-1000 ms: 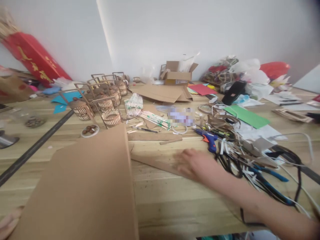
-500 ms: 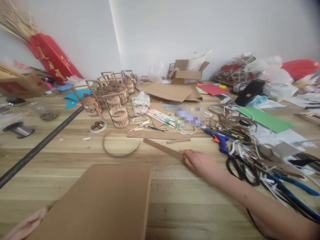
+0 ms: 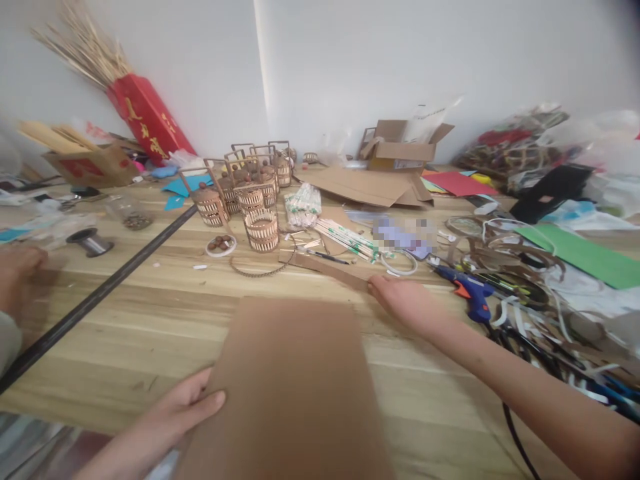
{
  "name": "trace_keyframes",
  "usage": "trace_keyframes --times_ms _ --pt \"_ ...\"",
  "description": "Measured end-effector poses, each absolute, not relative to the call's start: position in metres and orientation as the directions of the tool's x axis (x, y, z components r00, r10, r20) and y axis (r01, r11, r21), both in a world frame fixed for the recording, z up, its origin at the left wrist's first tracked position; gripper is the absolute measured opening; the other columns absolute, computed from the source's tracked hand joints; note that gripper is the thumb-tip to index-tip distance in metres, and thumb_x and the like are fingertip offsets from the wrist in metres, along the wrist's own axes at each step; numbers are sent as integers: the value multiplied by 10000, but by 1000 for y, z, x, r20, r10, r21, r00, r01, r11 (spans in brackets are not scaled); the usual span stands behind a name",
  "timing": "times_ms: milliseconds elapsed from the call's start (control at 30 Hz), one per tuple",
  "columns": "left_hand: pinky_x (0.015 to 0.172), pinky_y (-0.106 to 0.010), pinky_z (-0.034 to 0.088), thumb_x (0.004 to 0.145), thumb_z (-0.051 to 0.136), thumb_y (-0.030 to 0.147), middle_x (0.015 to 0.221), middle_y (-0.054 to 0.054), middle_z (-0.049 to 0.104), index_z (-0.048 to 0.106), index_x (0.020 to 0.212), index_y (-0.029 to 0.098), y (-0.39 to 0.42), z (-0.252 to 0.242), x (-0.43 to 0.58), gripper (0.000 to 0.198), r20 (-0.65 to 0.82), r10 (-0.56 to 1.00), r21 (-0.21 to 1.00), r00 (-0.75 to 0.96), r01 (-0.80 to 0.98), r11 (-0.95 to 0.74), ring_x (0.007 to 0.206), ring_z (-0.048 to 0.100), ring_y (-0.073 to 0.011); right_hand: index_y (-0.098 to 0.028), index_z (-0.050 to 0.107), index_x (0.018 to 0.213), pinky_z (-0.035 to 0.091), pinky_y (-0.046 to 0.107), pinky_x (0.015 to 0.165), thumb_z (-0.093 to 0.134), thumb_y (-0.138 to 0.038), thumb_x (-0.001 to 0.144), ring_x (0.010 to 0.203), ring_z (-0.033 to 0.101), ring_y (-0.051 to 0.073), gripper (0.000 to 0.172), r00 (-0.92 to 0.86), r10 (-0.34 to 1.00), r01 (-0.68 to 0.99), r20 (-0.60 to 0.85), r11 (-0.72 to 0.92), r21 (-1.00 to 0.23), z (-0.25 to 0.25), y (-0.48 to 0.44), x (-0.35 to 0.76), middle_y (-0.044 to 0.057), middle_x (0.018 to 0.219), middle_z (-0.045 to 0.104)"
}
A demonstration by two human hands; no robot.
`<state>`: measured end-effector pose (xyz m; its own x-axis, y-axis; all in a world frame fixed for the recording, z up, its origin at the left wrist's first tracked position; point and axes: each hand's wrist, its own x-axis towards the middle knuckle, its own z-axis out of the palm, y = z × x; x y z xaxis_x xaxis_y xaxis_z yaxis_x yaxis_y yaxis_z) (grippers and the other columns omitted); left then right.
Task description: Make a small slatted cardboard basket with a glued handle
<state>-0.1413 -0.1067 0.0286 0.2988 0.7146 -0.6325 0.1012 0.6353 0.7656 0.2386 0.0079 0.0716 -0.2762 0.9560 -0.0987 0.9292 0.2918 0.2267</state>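
Note:
My left hand (image 3: 187, 407) grips the left edge of a large brown cardboard sheet (image 3: 295, 387), its thumb on top and the other fingers hidden beneath. The sheet fills the lower middle of the view. Farther up and to the right, my right hand (image 3: 395, 297) pinches the near end of a narrow cardboard strip (image 3: 333, 269). That strip slants away to the left, toward a dark pen (image 3: 327, 255) and small pale sticks. A curved braided band (image 3: 260, 273) lies left of it, in front of small slatted baskets (image 3: 261, 230).
To the right are a blue glue gun (image 3: 473, 293), tangled strips and cutting tools. A long dark bar (image 3: 110, 288) crosses the left side, near another person's hand (image 3: 17, 267). An open carton (image 3: 400, 148) stands by the wall.
The view has shifted left. The cardboard sheet and my left hand have come farther into view, and the strip in my right hand now reaches the pen. Another person's hand has appeared at left.

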Motion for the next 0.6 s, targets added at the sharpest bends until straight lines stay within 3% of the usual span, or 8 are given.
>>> trace_keyframes --times_ms 133,267,367,500,600 --pt "1000 -440 478 666 761 672 1301 -79 669 628 1259 282 -89 23 -97 722 -547 748 818 375 53 572 1234 587 -329 -178 613 976 273 291 503 393 -275 1001 642 675 238 242 -233 972 945 21 221 239 68 10 256 106 793 736" --pt "953 -425 494 765 697 631 1343 -106 633 581 1292 234 -66 16 -66 670 -512 754 855 411 161 493 1241 571 -321 -166 649 979 297 285 516 392 -278 992 666 670 238 280 -280 946 937 162 233 260 57 3 268 122 849 746" --pt "983 -412 477 757 726 562 1304 -109 654 631 1188 206 -49 19 -54 567 -465 790 885 400 170 434 1223 582 -309 -164 678 985 356 290 584 409 -241 980 771 676 245 280 -351 923 913 161 299 278 55 -7 270 117 873 749" --pt "946 -420 507 671 793 452 1156 -107 725 666 1071 190 -34 34 -47 494 -547 750 825 371 90 557 1131 643 -319 -156 692 988 373 298 665 375 -178 985 824 668 238 319 -423 900 873 109 372 316 56 -18 267 107 825 741" --pt "901 -405 533 692 757 375 1088 -80 751 681 1025 203 -28 48 -46 382 -577 751 806 321 80 586 1080 674 -307 -149 694 986 371 302 688 399 -185 981 820 664 235 297 -437 896 863 73 395 315 56 -20 267 108 833 740"
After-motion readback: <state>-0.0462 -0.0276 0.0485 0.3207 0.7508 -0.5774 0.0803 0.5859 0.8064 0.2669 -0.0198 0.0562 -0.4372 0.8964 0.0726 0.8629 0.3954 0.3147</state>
